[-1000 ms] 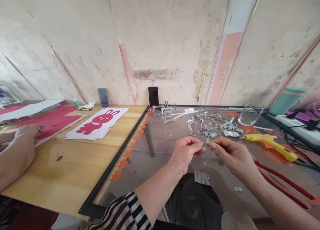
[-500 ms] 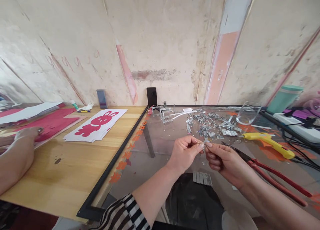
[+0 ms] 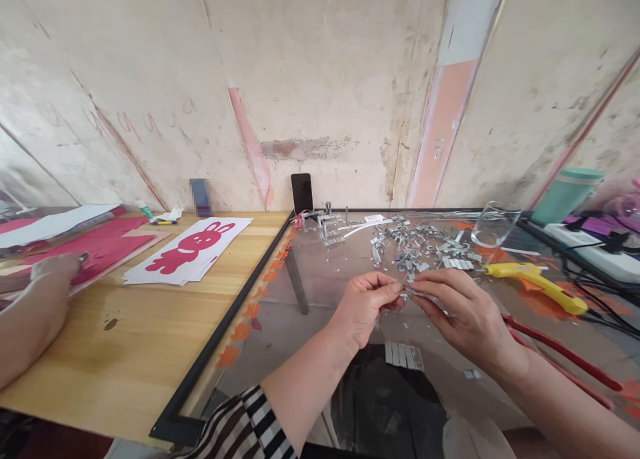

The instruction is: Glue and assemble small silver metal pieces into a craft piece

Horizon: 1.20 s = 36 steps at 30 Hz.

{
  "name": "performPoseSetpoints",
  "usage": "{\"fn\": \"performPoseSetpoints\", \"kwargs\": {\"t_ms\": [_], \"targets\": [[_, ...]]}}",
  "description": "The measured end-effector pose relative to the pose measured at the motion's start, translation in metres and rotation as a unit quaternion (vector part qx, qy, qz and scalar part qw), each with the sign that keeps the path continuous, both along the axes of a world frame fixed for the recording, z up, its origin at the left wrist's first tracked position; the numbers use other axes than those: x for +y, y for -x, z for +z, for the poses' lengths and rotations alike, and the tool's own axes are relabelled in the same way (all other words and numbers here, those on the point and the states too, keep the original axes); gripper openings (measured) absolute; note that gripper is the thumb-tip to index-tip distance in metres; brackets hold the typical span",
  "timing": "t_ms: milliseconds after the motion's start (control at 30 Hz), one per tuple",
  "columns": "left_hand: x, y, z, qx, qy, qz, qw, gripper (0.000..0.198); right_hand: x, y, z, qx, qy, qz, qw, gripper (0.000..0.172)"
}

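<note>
Over the glass tabletop (image 3: 325,332), my left hand (image 3: 367,302) pinches a small thin piece whose shape is hard to make out. My right hand (image 3: 457,312) meets it fingertip to fingertip, its thumb and fingers closing around the same tiny item. Just beyond the hands lies a scattered pile of small silvery pieces (image 3: 410,242). Below them, nearer to me, is a flat panel of joined grey strips (image 3: 404,356). Red-handled pliers (image 3: 565,352) lie partly hidden behind my right hand and forearm.
A yellow glue gun (image 3: 535,284), a clear glass (image 3: 495,224), a green cup (image 3: 567,196) and a white power strip (image 3: 595,251) stand at right. A phone (image 3: 302,192) leans at the wall. Left, another person's hand (image 3: 53,279) touches red sheets beside rabbit-printed paper (image 3: 187,251).
My right hand has turned and its fingers have straightened and lifted, now covering the pliers' jaws. My left hand has hardly moved. The view has shifted slightly.
</note>
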<state>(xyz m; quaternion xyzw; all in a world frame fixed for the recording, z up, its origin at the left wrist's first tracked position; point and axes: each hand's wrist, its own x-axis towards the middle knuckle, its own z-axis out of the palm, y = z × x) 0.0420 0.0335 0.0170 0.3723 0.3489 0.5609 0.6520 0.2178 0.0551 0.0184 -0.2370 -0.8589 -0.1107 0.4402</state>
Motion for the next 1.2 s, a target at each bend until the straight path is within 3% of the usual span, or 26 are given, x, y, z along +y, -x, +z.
{"fn": "performPoseSetpoints", "kwargs": {"t_ms": [367, 433, 500, 567, 667, 733, 800, 833, 867, 933, 1000, 1067, 1133, 1200], "targets": [[-0.006, -0.004, 0.003, -0.023, 0.006, -0.028, 0.999, 0.032, -0.007, 0.0, 0.005, 0.002, -0.027, 0.023, 0.999, 0.018], [-0.006, -0.005, 0.003, -0.02, -0.008, -0.023, 1.0, 0.03, -0.011, 0.003, 0.005, 0.03, 0.014, 0.018, 0.999, 0.016], [-0.006, -0.005, 0.003, -0.009, -0.034, -0.011, 0.999, 0.028, -0.015, 0.008, 0.006, 0.084, 0.112, 0.0, 0.99, 0.013], [-0.005, -0.004, 0.003, 0.011, -0.067, 0.003, 0.998, 0.025, -0.018, 0.013, 0.005, 0.152, 0.271, -0.011, 0.95, 0.013], [-0.005, -0.001, 0.001, 0.058, -0.117, 0.012, 0.991, 0.02, -0.017, 0.018, 0.004, 0.254, 0.512, 0.05, 0.819, 0.022], [-0.004, 0.001, 0.001, 0.085, -0.138, 0.009, 0.987, 0.019, -0.013, 0.019, 0.002, 0.299, 0.614, 0.12, 0.721, 0.027], [-0.003, 0.003, 0.001, 0.094, -0.142, 0.002, 0.985, 0.02, -0.009, 0.018, 0.0, 0.311, 0.661, 0.155, 0.665, 0.03], [-0.003, 0.003, 0.002, 0.09, -0.136, 0.001, 0.987, 0.021, -0.007, 0.017, 0.0, 0.304, 0.663, 0.15, 0.668, 0.03], [-0.002, 0.003, 0.003, 0.083, -0.127, 0.0, 0.988, 0.022, -0.007, 0.015, 0.0, 0.29, 0.647, 0.133, 0.692, 0.03], [-0.002, 0.003, 0.004, 0.064, -0.102, 0.001, 0.993, 0.025, -0.007, 0.01, 0.002, 0.242, 0.56, 0.077, 0.788, 0.027], [-0.001, 0.003, 0.004, 0.041, -0.078, 0.004, 0.996, 0.027, -0.008, 0.005, 0.004, 0.177, 0.391, 0.027, 0.903, 0.021], [0.0, 0.003, 0.003, 0.019, -0.063, 0.002, 0.998, 0.029, -0.008, 0.0, 0.005, 0.105, 0.189, 0.004, 0.976, 0.02], [0.0, 0.002, 0.002, 0.005, -0.055, -0.003, 0.998, 0.03, -0.007, -0.003, 0.005, 0.042, 0.038, -0.003, 0.998, 0.023], [0.0, 0.002, 0.002, 0.001, -0.05, -0.008, 0.999, 0.03, -0.005, -0.004, 0.004, 0.001, -0.025, -0.005, 1.0, 0.025]]}}
